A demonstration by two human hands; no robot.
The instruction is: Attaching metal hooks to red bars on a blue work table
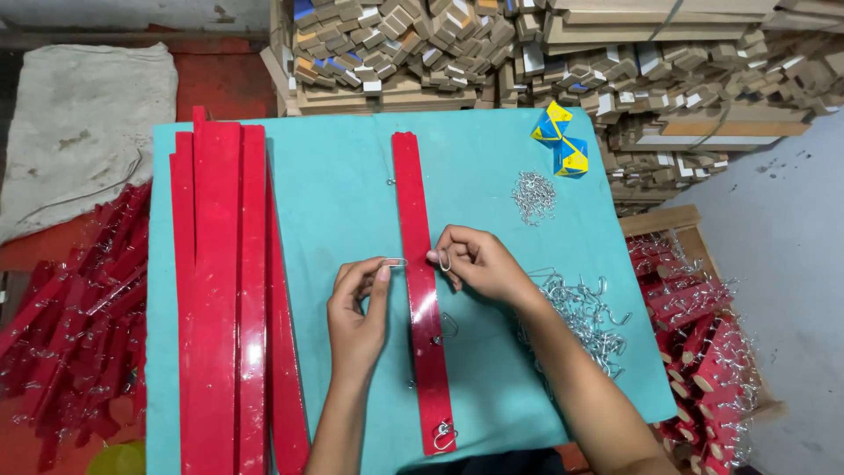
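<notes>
A long red glossy strip [417,255] lies lengthwise in the middle of the teal table [343,185]. Small wire hooks are fixed along its edges, one at its near end [444,434]. My left hand [359,310] pinches a wire clip [395,262] at the strip's left edge. My right hand [479,262] holds another small wire hook [445,261] at the strip's right edge. Both hands meet across the strip about halfway along it.
A stack of red strips [220,290] lies on the table's left. Loose wire hooks [585,317] are piled at the right, a smaller heap [534,195] farther back beside two blue-yellow boxes [561,139]. Finished strips fill a crate [694,334]; more red strips [75,325] lie left. Cardboard pieces [527,53] are stacked behind.
</notes>
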